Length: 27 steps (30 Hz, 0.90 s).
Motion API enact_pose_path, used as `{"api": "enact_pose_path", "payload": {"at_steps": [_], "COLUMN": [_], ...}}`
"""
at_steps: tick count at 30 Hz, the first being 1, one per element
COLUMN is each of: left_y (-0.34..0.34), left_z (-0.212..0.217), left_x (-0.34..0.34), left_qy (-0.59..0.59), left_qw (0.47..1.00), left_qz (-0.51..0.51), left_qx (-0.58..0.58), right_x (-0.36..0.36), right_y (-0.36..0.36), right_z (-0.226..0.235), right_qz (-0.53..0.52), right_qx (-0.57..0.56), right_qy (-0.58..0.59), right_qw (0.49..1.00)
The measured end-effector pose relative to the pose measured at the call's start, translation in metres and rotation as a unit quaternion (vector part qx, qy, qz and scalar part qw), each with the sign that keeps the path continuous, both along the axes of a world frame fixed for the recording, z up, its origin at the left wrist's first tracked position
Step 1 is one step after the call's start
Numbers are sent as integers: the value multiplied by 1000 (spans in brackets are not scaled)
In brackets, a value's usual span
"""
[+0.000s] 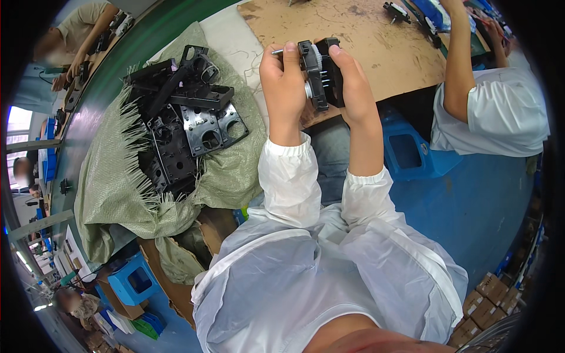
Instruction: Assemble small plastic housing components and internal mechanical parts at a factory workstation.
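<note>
In front of me, above the near edge of the brown board (pixel 353 29), my two hands hold black plastic parts side by side. My left hand (pixel 281 94) is closed on a black gear housing (pixel 318 88) with white gears (pixel 316 59) along it. By its thumb pokes out a short thin metal rod (pixel 277 52); what it belongs to is hidden. My right hand (pixel 358 94) grips a black plastic cover (pixel 335 76) from the right. Several thin pins (pixel 325 79) show in the narrow gap between the two parts. My fingertips underneath are out of sight.
To the left, an opened green woven sack (pixel 109 182) holds a heap of black plastic frames (pixel 170 141). A co-worker's white sleeve (pixel 500 112) is at the right, near a blue stool (pixel 406 150). Another blue stool (pixel 132 279) and cardboard (pixel 165 270) stand lower left.
</note>
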<state>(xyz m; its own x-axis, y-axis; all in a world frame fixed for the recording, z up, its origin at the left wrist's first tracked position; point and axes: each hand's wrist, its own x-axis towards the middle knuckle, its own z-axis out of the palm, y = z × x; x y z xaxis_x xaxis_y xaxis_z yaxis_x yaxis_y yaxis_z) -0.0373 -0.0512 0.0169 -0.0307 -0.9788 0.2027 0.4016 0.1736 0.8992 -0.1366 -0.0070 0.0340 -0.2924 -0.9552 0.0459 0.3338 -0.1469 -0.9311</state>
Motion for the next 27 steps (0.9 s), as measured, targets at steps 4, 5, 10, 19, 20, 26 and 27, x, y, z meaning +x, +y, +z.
{"api": "enact_pose_path", "payload": {"at_steps": [4, 5, 10, 19, 20, 26, 27], "left_y": [-8, -8, -4, -4, -3, -3, -3], "left_z": [-10, -11, -6, -5, -5, -4, -5], "left_x": [1, 0, 2, -1, -2, -1, -1], "left_qy": [-58, -56, -87, -111, -120, -214, -235], "left_qw": [998, 998, 996, 993, 992, 974, 969], "left_qz": [19, 21, 26, 37, 37, 77, 80], "left_qx": [5, 2, 20, 12, 12, -6, -12], "right_x": [-1, 0, -1, -9, -11, -15, -14], "right_y": [-2, 0, -2, -1, -3, -9, -8], "right_z": [0, 0, 0, -1, -3, -13, -13], "right_qz": [18, 19, 25, 61, 62, 83, 81], "right_qx": [17, 17, 57, 85, 84, 71, 73], "right_qy": [-15, -15, -33, -96, -93, -124, -124], "right_qw": [1000, 1000, 998, 990, 990, 986, 986]}}
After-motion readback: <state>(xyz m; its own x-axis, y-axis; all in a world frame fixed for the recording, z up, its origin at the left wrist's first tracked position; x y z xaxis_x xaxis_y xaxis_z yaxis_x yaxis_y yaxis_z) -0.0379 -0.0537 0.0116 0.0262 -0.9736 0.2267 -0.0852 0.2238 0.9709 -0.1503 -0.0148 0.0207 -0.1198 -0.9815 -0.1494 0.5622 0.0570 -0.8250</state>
